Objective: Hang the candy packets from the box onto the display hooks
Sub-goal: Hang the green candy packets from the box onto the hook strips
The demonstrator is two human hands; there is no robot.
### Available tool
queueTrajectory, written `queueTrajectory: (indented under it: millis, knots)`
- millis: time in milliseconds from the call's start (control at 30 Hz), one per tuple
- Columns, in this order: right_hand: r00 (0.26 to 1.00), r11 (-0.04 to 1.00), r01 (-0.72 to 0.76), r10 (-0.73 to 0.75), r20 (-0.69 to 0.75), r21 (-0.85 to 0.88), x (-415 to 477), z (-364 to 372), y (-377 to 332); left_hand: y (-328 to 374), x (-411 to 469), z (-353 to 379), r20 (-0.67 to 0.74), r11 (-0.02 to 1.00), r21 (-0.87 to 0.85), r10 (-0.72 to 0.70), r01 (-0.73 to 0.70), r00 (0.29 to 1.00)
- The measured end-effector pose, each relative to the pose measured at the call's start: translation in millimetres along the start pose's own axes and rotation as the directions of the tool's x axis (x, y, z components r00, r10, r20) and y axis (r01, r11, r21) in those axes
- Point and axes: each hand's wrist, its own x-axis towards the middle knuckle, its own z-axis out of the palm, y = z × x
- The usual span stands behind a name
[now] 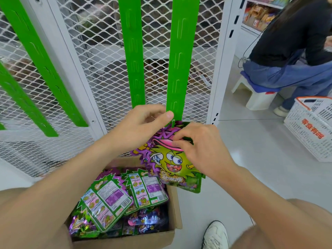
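Note:
A green and purple candy packet (pixel 168 162) with a cartoon face hangs at the bottom tab of a green hook strip (pixel 177 69). My right hand (pixel 199 146) pinches the packet's top edge. My left hand (pixel 143 123) holds the strip's lower end, thumb pressed against it just above the packet. Below stands an open cardboard box (pixel 173 209) with several more candy packets (pixel 109 200) lying back side up. A second green hook strip (pixel 133 56) hangs to the left, bare.
The strips hang on a white mesh rack (pixel 100 60) with more green strips (pixel 46 69) at the left. A person sits on a white stool (pixel 256 97) at the right, beside a white basket (pixel 310 128). My shoe (pixel 215 234) is on the grey floor.

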Motion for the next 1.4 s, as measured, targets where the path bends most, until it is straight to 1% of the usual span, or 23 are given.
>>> queueTrajectory:
  millis: [200,300,367,433,533,733,800,867,933,1000,1133,1200,1267,1400]
  knots:
    - [0.98,0.988,0.154,-0.156,-0.124,-0.021,6.2,-22.7,7.5,2.8,8.1,2.3,-0.096,0.995,-0.061,0.073,-0.079,0.993]
    - [0.952,0.969,0.245,-0.245,-0.184,-0.024,9.0,-30.9,8.0,12.1,7.5,4.5,-0.168,0.985,-0.147,0.069,-0.094,0.983]
    - [0.932,0.96,0.279,-0.277,-0.232,-0.023,10.8,-32.9,5.1,15.8,8.4,3.5,-0.196,0.983,-0.177,0.022,-0.057,0.98]
    - [0.907,0.946,0.323,-0.32,-0.272,-0.037,13.8,-30.8,1.1,19.0,9.3,0.2,-0.211,0.984,-0.179,-0.051,0.012,0.976]
    - [0.88,0.936,0.346,-0.346,-0.326,-0.059,20.8,-25.9,-2.4,24.6,12.1,-4.7,-0.198,0.982,-0.169,-0.116,0.083,0.973]
    - [0.832,0.959,0.265,-0.282,-0.479,-0.104,33.1,-20.7,-13.1,32.0,18.7,-16.8,-0.179,0.987,-0.113,-0.131,0.112,0.975]
    - [0.821,0.963,0.238,-0.268,-0.504,-0.125,34.9,-18.6,-18.1,32.0,20.5,-20.8,-0.172,0.983,-0.108,-0.168,0.151,0.971]
    - [0.825,0.973,0.202,-0.229,-0.517,-0.109,36.8,-16.4,-21.6,33.4,22.0,-24.2,-0.177,0.977,-0.085,-0.207,0.194,0.962]
    - [0.842,0.986,0.153,-0.162,-0.515,-0.059,39.1,-14.2,-23.8,34.5,24.0,-27.4,-0.177,0.968,-0.069,-0.251,0.242,0.952]
    - [0.858,0.992,0.123,-0.102,-0.503,0.008,41.5,-12.2,-25.3,36.4,25.0,-29.7,-0.185,0.963,-0.065,-0.268,0.26,0.946]
    - [0.885,0.977,0.077,0.026,-0.464,0.201,43.7,-15.3,-29.2,40.3,23.1,-30.3,-0.088,0.97,-0.054,-0.242,0.238,0.966]
    - [0.894,0.968,0.037,0.079,-0.441,0.249,43.9,-17.5,-29.3,42.1,21.4,-28.3,-0.092,0.974,-0.039,-0.227,0.224,0.97]
    - [0.903,0.964,0.009,0.107,-0.417,0.266,43.2,-18.9,-29.1,43.2,20.7,-26.7,-0.104,0.972,-0.042,-0.235,0.232,0.966]
    - [0.909,0.962,0.021,0.095,-0.407,0.273,40.4,-21.4,-28.2,41.2,21.6,-25.2,-0.141,0.966,-0.068,-0.257,0.25,0.956]
